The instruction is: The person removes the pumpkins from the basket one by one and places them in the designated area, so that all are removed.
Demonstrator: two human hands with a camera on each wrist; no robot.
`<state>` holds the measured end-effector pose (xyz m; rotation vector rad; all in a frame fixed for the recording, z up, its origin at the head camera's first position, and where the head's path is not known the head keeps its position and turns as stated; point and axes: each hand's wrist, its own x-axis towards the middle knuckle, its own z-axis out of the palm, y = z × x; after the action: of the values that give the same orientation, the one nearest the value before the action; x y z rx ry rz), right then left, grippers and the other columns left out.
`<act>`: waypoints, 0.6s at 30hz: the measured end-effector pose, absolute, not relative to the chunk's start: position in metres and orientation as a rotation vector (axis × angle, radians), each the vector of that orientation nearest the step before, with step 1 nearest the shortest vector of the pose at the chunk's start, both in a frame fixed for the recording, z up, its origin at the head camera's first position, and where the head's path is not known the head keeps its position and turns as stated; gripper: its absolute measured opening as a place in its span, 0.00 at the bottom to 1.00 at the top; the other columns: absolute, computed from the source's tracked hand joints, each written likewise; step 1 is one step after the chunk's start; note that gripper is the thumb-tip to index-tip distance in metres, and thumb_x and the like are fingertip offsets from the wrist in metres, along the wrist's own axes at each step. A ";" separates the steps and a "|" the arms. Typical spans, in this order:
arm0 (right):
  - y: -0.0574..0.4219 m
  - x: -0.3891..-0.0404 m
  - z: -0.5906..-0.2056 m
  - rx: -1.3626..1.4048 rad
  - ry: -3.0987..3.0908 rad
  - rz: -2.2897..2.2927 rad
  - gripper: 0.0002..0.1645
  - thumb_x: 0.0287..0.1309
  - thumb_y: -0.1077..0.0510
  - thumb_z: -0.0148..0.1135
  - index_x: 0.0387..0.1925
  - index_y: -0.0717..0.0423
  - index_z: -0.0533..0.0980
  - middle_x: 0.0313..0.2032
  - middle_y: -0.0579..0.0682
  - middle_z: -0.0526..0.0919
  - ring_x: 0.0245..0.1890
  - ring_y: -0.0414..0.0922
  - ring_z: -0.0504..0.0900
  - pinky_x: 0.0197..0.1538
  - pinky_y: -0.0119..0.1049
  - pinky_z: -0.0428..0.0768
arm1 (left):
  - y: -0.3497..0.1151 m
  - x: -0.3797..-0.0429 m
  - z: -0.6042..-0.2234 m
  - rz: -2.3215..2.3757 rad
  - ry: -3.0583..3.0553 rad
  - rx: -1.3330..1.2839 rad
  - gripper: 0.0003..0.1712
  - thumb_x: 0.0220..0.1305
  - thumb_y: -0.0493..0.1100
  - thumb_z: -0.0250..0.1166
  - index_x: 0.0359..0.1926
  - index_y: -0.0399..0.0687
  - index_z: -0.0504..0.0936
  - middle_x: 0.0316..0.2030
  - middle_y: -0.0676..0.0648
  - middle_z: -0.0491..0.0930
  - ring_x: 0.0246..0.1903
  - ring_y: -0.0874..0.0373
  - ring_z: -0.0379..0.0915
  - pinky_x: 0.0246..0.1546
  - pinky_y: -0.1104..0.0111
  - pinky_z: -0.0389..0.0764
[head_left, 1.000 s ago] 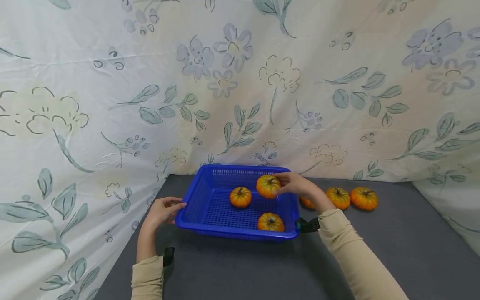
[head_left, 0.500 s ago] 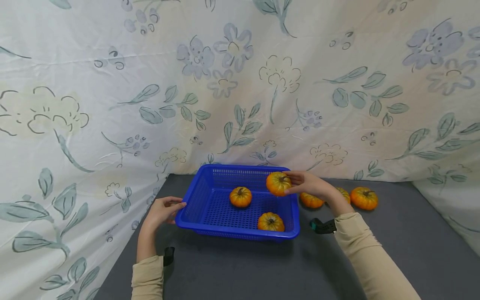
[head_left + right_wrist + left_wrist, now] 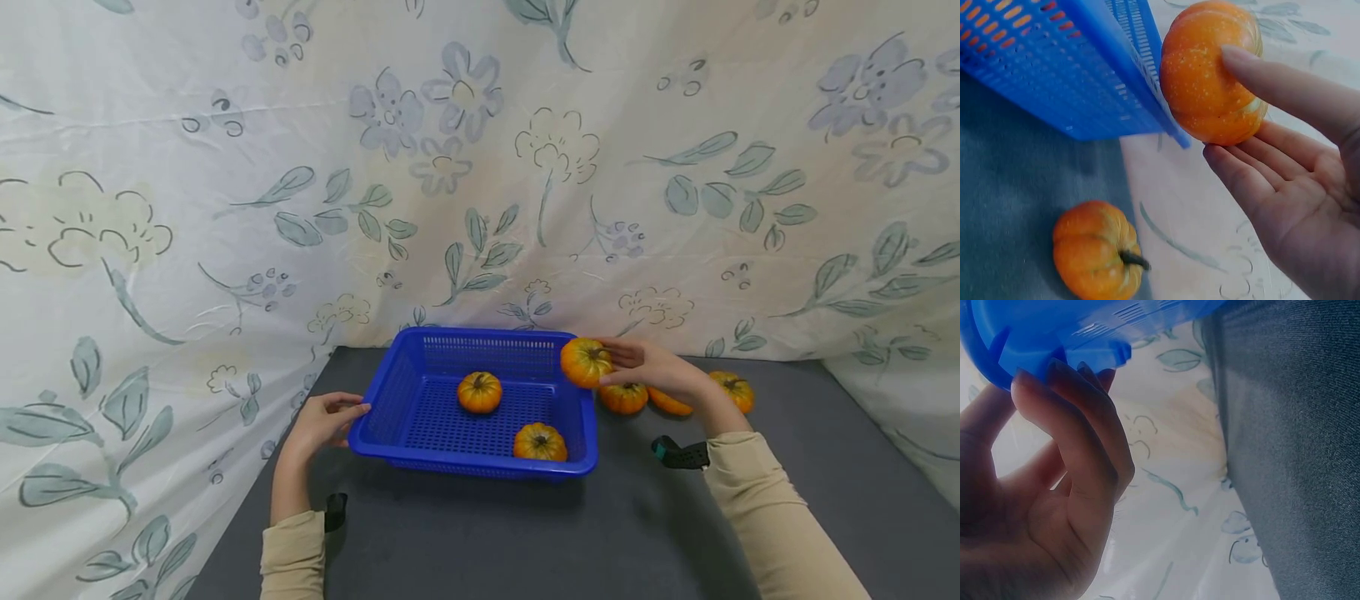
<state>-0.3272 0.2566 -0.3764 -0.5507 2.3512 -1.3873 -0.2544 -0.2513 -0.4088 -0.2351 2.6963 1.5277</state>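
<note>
My right hand holds a small orange pumpkin between thumb and fingers, raised over the right rim of a blue plastic basket. The right wrist view shows the thumb on one side of this pumpkin and the fingertips under the other. At the basket's left end, my left hand pinches the rim; its bent fingers lie at the basket's edge in the left wrist view. Inside the basket sit two more pumpkins, one near the middle and another at the front right.
Three pumpkins lie on the dark grey table right of the basket: a near one, a middle one partly behind my right hand, and a far one. A flowered cloth hangs behind and along the sides.
My right hand has carried its pumpkin rightward, from above the basket's inside to over its right rim. The left hand keeps its place on the rim, and the basket stays put.
</note>
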 end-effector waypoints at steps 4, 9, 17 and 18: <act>0.268 -0.324 -0.378 -0.533 2.375 -1.382 0.53 0.58 0.49 0.68 0.75 0.61 0.50 0.75 0.66 0.50 0.75 0.66 0.49 0.73 0.62 0.54 | -0.251 -0.255 -0.409 1.533 2.698 -0.231 0.29 0.64 0.50 0.66 0.57 0.33 0.77 0.45 0.34 0.82 0.32 0.59 0.81 0.30 0.64 0.87; 0.282 -0.320 -0.385 -0.534 2.389 -1.344 0.52 0.59 0.49 0.67 0.75 0.63 0.50 0.75 0.66 0.51 0.74 0.66 0.50 0.72 0.62 0.55 | -0.252 -0.255 -0.410 1.527 2.700 -0.237 0.29 0.64 0.50 0.66 0.57 0.33 0.77 0.45 0.35 0.83 0.32 0.59 0.80 0.29 0.64 0.87; 0.297 -0.312 -0.396 -0.487 2.382 -1.348 0.51 0.60 0.49 0.66 0.75 0.63 0.50 0.74 0.67 0.51 0.74 0.65 0.52 0.72 0.61 0.58 | -0.251 -0.255 -0.410 1.508 2.711 -0.244 0.28 0.64 0.50 0.66 0.57 0.33 0.77 0.47 0.32 0.82 0.34 0.56 0.81 0.30 0.63 0.87; 0.299 -0.312 -0.398 -0.487 2.377 -1.351 0.51 0.60 0.49 0.66 0.75 0.63 0.50 0.74 0.67 0.51 0.74 0.65 0.52 0.72 0.61 0.58 | -0.251 -0.255 -0.409 1.508 2.712 -0.244 0.28 0.64 0.50 0.66 0.57 0.33 0.77 0.47 0.32 0.82 0.34 0.56 0.82 0.30 0.63 0.87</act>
<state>-0.3115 0.2988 -0.3979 -0.4875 2.3769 -1.3513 -0.2552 -0.2513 -0.4094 -0.2437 2.7124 1.5076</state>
